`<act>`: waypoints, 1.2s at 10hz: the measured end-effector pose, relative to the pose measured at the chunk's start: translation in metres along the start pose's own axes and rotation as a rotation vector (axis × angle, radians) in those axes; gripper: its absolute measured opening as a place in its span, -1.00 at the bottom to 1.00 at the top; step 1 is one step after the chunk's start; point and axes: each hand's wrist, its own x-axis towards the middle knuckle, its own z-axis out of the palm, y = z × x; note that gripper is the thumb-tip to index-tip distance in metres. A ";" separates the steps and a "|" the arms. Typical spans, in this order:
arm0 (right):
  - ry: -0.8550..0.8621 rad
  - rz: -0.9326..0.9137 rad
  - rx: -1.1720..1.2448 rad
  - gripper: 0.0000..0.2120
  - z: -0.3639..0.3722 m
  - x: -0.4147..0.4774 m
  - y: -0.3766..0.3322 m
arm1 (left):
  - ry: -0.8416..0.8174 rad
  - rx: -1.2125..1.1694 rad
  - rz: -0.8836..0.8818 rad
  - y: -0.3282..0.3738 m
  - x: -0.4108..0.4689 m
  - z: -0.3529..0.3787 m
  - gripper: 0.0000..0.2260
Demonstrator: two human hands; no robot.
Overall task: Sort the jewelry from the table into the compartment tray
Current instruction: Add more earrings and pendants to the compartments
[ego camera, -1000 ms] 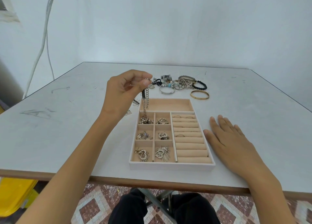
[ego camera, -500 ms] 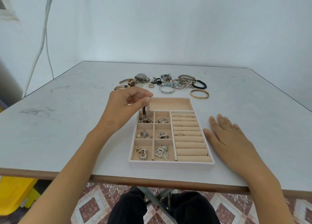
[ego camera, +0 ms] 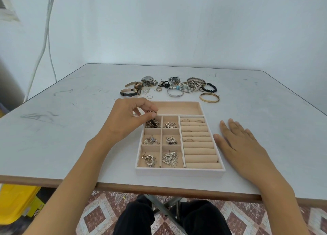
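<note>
Roughly halfway, I judge: the left hand (ego camera: pixel 129 118) pinches a gold-toned chain (ego camera: pixel 152 112) over the beige compartment tray's (ego camera: pixel 177 171) far-left small cell, the right hand (ego camera: pixel 242 146) lies flat on the white counter (ego camera: pixel 70 128), and a heap of watches and bangles (ego camera: pixel 177 88) is unsorted beyond.

A beige tray (ego camera: pixel 180 172) is sitting on a white table (ego camera: pixel 70 128) near a gold bangle (ego camera: pixel 209 97) and black beads (ego camera: pixel 210 88), above a floor (ego camera: pixel 95 217) showing maroon-and-white diamonds.

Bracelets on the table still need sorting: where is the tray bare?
The long back compartment is bare, behind the ring rolls and small compartments. The nearest rolls are bare too. All six small compartments are crowded; the left hand pinches a chain over the back-left one.
</note>
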 end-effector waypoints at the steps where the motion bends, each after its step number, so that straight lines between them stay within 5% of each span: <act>1: 0.002 0.000 0.009 -0.44 0.000 -0.001 0.000 | -0.013 0.056 0.010 -0.003 -0.001 -0.001 -0.88; 7: 0.001 -0.004 0.009 -0.43 0.000 -0.001 0.000 | -0.091 0.256 0.141 -0.009 -0.001 -0.003 -0.95; 8: 0.003 -0.005 0.008 -0.43 0.000 -0.001 0.000 | -0.109 0.290 0.187 -0.012 -0.001 -0.003 -0.79; 12: -0.004 -0.003 0.008 -0.43 -0.001 -0.001 0.000 | 0.017 0.323 0.130 -0.017 0.001 -0.003 -0.83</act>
